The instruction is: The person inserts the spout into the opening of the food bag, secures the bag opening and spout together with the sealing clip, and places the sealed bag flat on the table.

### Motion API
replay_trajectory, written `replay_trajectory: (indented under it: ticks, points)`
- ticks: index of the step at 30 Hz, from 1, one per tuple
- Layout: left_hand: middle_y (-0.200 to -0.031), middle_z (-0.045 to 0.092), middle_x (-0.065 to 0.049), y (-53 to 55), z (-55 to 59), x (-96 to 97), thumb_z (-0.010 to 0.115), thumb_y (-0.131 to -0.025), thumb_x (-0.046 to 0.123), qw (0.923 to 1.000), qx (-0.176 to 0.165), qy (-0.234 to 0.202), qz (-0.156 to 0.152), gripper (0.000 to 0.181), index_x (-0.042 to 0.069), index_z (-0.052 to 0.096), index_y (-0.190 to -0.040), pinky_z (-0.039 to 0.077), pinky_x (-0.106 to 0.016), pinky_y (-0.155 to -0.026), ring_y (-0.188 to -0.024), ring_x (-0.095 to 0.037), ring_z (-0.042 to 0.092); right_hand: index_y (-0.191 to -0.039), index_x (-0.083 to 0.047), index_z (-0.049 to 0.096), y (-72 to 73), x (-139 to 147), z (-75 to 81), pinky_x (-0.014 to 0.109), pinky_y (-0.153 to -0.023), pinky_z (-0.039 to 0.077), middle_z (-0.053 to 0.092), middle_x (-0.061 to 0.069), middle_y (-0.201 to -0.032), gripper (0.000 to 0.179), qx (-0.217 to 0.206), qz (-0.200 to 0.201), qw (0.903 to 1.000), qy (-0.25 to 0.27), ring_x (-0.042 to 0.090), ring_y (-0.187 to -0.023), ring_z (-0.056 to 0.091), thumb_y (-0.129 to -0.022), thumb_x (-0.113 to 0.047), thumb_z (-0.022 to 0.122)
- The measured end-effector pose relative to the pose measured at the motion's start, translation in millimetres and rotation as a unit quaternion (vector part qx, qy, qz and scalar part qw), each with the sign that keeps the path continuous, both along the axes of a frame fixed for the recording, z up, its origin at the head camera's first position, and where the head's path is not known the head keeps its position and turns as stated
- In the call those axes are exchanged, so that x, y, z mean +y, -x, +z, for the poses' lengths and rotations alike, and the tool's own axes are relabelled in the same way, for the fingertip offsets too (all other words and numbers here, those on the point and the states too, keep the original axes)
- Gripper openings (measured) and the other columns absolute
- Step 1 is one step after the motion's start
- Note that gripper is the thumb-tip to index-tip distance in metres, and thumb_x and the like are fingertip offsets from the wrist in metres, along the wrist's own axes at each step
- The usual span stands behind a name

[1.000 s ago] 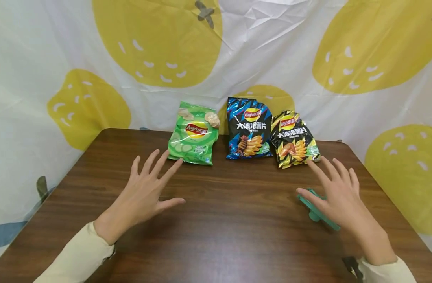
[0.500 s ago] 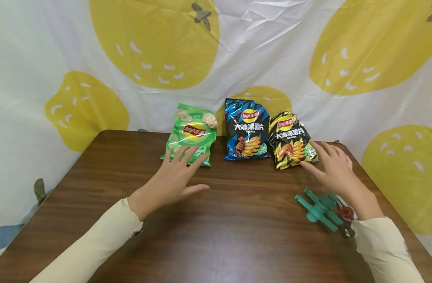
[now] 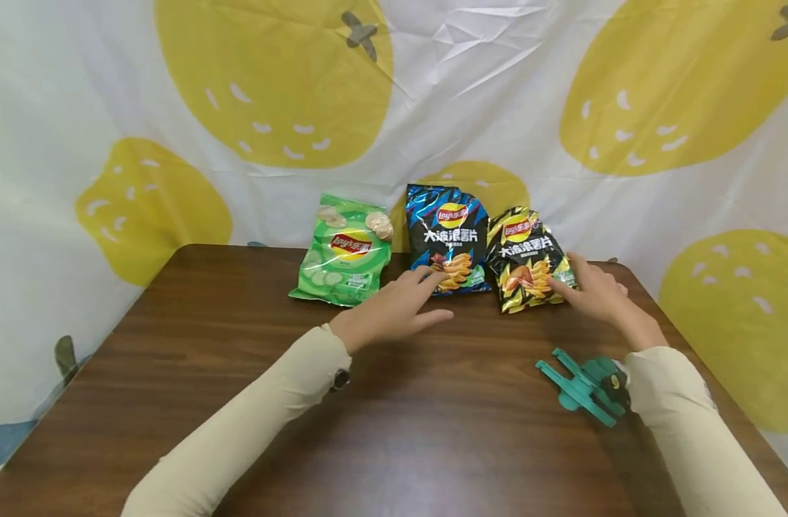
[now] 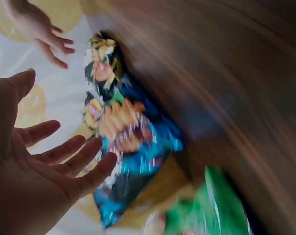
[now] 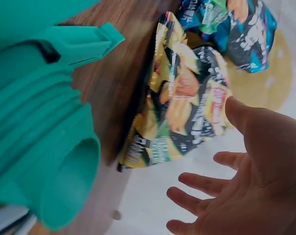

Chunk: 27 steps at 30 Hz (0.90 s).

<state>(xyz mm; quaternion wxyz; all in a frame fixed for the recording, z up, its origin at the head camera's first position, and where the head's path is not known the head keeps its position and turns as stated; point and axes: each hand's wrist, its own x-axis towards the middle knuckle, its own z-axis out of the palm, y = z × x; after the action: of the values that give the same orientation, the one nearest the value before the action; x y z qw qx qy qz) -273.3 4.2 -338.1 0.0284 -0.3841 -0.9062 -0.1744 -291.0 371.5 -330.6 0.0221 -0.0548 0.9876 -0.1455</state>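
Note:
Three Lay's chip bags stand along the back of the table: a green bag (image 3: 345, 251), a blue-and-black bag (image 3: 448, 226) and a yellow-and-black bag (image 3: 526, 251). My left hand (image 3: 394, 309) reaches in front of the blue-and-black bag, its fingers overlapping the lower corner in the head view. Spread fingers and a bare palm show on that left hand (image 4: 50, 166) in the left wrist view. My right hand (image 3: 597, 291) is at the right side of the yellow-and-black bag, thumb toward its front. In the right wrist view the right hand (image 5: 250, 176) is empty, fingers spread.
A teal plastic clip (image 3: 581, 391) with a round spout lies on the brown table (image 3: 433, 431), partly behind my right sleeve. At its edge in the right wrist view is a grey strip (image 5: 11, 220). A lemon-print cloth (image 3: 484, 108) hangs close behind the bags.
My left hand has moved right, from the green bag to the blue-and-black one. The right hand has gone forward to the yellow-and-black bag, uncovering the teal clip. The bags stay put.

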Motion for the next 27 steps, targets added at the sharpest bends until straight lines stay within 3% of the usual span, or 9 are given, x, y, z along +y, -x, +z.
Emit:
replay_trajectory:
  ticks: [6,10,12,15,17,20,22,25,27]
  points:
    - [-0.151,0.043,-0.015,27.8,-9.7,53.6,0.052,-0.102,0.046,0.9876,-0.131,-0.083,-0.024,0.066,0.005,0.037,-0.151,0.038,-0.038,-0.111,-0.138,-0.025,0.043,-0.151,0.014,-0.007,16.8,12.1,-7.3,0.071,-0.107,0.022,0.008,0.044,-0.152,0.089,-0.052,0.000,0.9968,0.060,0.062,-0.136,0.018,-0.105,-0.049,0.036]
    - [-0.145,0.050,-0.017,39.0,-20.3,84.4,0.053,-0.103,0.041,0.9689,-0.207,-0.135,-0.006,0.061,0.001,0.041,-0.147,0.043,-0.035,-0.105,-0.131,-0.026,0.050,-0.152,0.013,-0.002,25.1,17.0,-13.9,0.069,-0.108,0.023,0.012,0.042,-0.153,0.083,-0.075,-0.006,0.9913,0.109,0.060,-0.138,0.017,-0.106,-0.044,0.038]
    - [-0.129,0.059,-0.018,41.3,-26.3,97.4,0.053,-0.102,0.042,0.9556,-0.251,-0.153,0.010,0.059,0.000,0.046,-0.143,0.047,-0.034,-0.096,-0.115,-0.025,0.059,-0.152,0.014,0.008,27.8,18.3,-17.8,0.068,-0.107,0.026,0.021,0.041,-0.150,0.075,-0.074,0.004,0.9891,0.127,0.059,-0.137,0.024,-0.107,-0.038,0.040]
    - [-0.100,0.058,-0.012,43.4,-33.9,113.8,0.054,-0.102,0.041,0.9202,-0.334,-0.201,0.029,0.054,-0.004,0.049,-0.132,0.052,-0.035,-0.090,-0.093,-0.023,0.062,-0.147,0.016,0.026,28.8,19.9,-22.3,0.065,-0.104,0.032,0.037,0.040,-0.141,0.064,-0.063,0.006,0.9901,0.125,0.055,-0.130,0.037,-0.107,-0.031,0.043]
    - [-0.081,0.047,-0.008,46.0,-38.2,123.4,0.055,-0.103,0.036,0.8828,-0.396,-0.249,0.042,0.044,-0.006,0.050,-0.115,0.055,-0.037,-0.086,-0.076,-0.022,0.055,-0.142,0.018,0.033,27.6,21.8,-23.4,0.064,-0.102,0.035,0.043,0.041,-0.136,0.062,-0.051,-0.001,0.9936,0.101,0.056,-0.126,0.042,-0.106,-0.030,0.045]
    - [-0.087,0.046,-0.006,50.1,-43.5,136.0,0.056,-0.103,0.028,0.8365,-0.450,-0.304,0.068,0.036,-0.006,0.046,-0.112,0.056,-0.039,-0.088,-0.079,-0.020,0.054,-0.124,0.019,0.049,24.4,26.4,-23.4,0.057,-0.090,0.045,0.055,0.038,-0.115,0.055,-0.051,-0.021,0.9965,0.063,0.052,-0.107,0.053,-0.103,-0.032,0.049]
    - [-0.100,0.053,-0.013,52.5,-46.7,141.2,0.056,-0.103,0.024,0.8292,-0.456,-0.313,0.084,0.037,-0.006,0.046,-0.124,0.057,-0.037,-0.085,-0.078,-0.018,0.053,-0.113,0.017,0.056,22.2,28.8,-23.2,0.049,-0.080,0.050,0.060,0.032,-0.102,0.049,-0.060,-0.024,0.9966,0.052,0.044,-0.094,0.058,-0.102,-0.030,0.053]
    - [-0.122,0.053,-0.018,55.8,-51.5,144.6,0.057,-0.102,0.015,0.8330,-0.447,-0.312,0.096,0.056,0.000,0.033,-0.150,0.057,-0.036,-0.082,-0.072,-0.014,0.054,-0.099,0.013,0.058,20.9,31.5,-25.2,0.038,-0.068,0.054,0.062,0.020,-0.087,0.036,-0.086,-0.030,0.9921,0.087,0.027,-0.077,0.062,-0.100,-0.023,0.057]
    - [-0.104,0.059,-0.015,58.6,-54.5,145.8,0.058,-0.101,0.010,0.8360,-0.439,-0.314,0.097,0.060,0.003,0.029,-0.153,0.057,-0.037,-0.080,-0.059,-0.012,0.048,-0.103,0.013,0.058,19.8,33.2,-27.0,0.038,-0.067,0.058,0.064,0.020,-0.091,0.033,-0.092,-0.033,0.9879,0.120,0.023,-0.077,0.067,-0.099,-0.019,0.060]
